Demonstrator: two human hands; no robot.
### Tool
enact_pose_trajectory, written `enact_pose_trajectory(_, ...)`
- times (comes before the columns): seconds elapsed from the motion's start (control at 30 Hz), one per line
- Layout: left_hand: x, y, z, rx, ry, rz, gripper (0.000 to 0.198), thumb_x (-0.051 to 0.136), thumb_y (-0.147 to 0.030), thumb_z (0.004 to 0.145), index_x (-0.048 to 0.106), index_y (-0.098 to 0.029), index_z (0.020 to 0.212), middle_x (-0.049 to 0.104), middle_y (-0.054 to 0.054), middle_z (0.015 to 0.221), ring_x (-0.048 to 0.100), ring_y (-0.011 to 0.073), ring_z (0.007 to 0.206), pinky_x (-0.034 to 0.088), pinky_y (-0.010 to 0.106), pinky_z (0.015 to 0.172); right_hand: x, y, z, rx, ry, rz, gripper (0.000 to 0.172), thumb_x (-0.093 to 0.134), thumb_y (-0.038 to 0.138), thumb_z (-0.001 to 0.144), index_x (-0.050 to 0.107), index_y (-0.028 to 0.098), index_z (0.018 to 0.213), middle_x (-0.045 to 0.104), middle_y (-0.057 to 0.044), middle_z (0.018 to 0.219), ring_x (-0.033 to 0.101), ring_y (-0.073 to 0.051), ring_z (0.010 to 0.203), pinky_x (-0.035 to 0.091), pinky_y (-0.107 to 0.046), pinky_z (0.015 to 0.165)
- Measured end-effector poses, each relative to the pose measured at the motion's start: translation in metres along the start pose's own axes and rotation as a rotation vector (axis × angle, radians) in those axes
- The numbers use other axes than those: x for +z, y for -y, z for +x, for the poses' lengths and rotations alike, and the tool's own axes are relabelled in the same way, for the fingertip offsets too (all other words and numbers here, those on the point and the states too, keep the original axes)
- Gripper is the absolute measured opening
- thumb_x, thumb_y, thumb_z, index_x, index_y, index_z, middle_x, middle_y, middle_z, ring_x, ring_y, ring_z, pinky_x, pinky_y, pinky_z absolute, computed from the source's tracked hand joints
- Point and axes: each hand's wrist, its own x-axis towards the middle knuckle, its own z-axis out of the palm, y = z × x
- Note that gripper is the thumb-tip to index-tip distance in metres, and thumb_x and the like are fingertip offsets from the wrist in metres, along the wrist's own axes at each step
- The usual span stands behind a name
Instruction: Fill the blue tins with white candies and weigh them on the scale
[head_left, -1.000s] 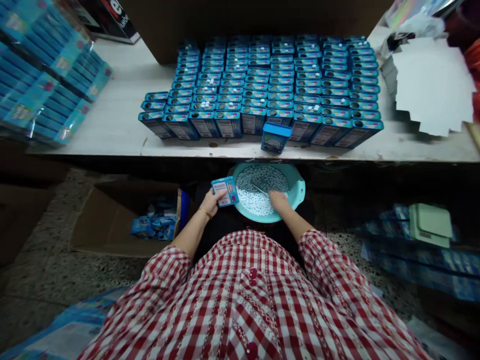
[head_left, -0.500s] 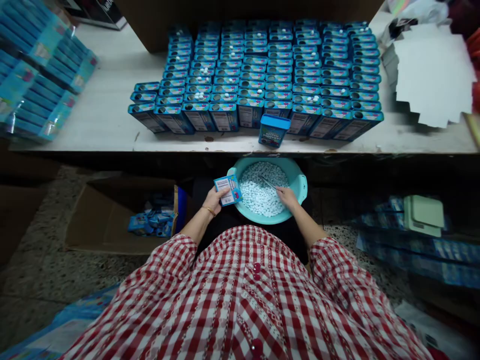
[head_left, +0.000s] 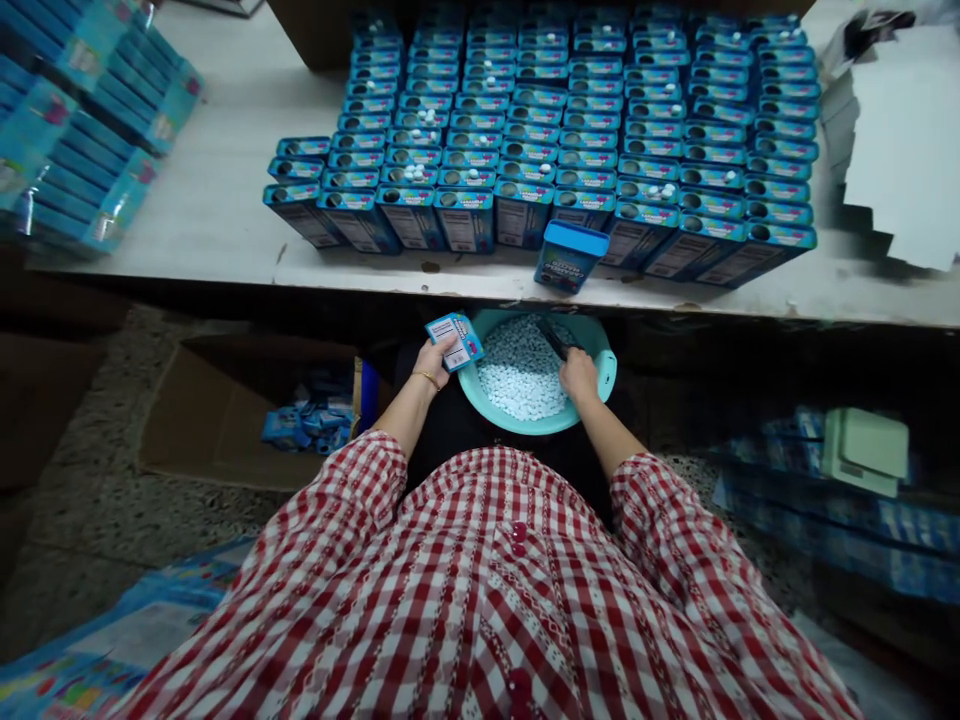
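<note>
Dark tool (head_left: 553, 338) in right hand (head_left: 580, 376), long axis slanting forward-left

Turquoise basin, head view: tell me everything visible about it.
The turquoise basin is round and plastic-looking, with a handle at its right rim. It sits roughly level, below the table edge in the picture, holding many small white pieces. The right hand reaches over it with a dark tool. A blue box in the left hand overlaps its left rim in view; contact is unclear. Its underside is hidden.
</note>
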Motion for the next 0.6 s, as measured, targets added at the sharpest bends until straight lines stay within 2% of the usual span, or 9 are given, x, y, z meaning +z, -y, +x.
enact_pose_trajectory(0.1,-0.004,0.007,-0.011,0.047,-0.011,0.028,0.037,0.075,-0.015,0.058,0.059,-0.015,0.091,0.069,0.003,0.085,0.066,0.0202,0.085,0.052,0.043,0.086,0.002,0.001,0.004,0.029,0.068,-0.063,0.04,0.036,0.017,0.088,0.047,0.009,0.125,0.059,-0.017,0.11,0.054,-0.025,0.1,0.039,-0.032,0.081)
enact_pose_trajectory(0.23,-0.012,0.027,-0.04,0.051,-0.001,0.101,0.046,0.08,-0.021,0.052,0.059,-0.016,0.092,0.069,0.005,0.089,0.066,0.0219,0.085,0.052,0.043,0.083,0.004,0.002,0.001,-0.131,0.062,-0.186,0.04,0.026,0.01,0.089,0.054,0.012,0.118,0.06,-0.019,0.108,0.054,-0.027,0.102,0.04,-0.036,0.082)
enact_pose_trajectory(0.33,-0.009,0.042,-0.053,0.029,0.032,0.125,0.048,0.082,-0.026,0.049,0.06,-0.015,0.09,0.069,0.006,0.091,0.065,0.0228,0.087,0.052,0.042,0.083,0.013,0.012,-0.009,-0.255,0.131,-0.174,0.038,0.029,0.012,0.09,0.055,0.014,0.118,0.061,-0.018,0.11,0.054,-0.025,0.105,0.039,-0.035,0.087)
enact_pose_trajectory(0.5,-0.001,0.054,-0.05,0.065,0.038,0.07,0.051,0.083,-0.028,0.047,0.059,-0.016,0.091,0.068,0.006,0.092,0.065,0.0215,0.085,0.053,0.04,0.082,0.035,0.032,-0.022,-0.366,0.327,-0.086,0.037,0.038,0.01,0.088,0.056,0.01,0.12,0.064,-0.013,0.11,0.058,-0.015,0.103,0.038,-0.023,0.089)
enact_pose_trajectory(0.6,0.0,0.054,-0.047,0.06,0.038,0.039,0.054,0.083,-0.029,0.046,0.059,-0.016,0.092,0.068,0.005,0.092,0.065,0.0208,0.085,0.052,0.04,0.083,0.043,0.033,-0.017,-0.358,0.416,-0.011,0.037,0.049,0.008,0.079,0.065,0.015,0.112,0.068,-0.009,0.108,0.062,-0.017,0.097,0.042,-0.021,0.084)
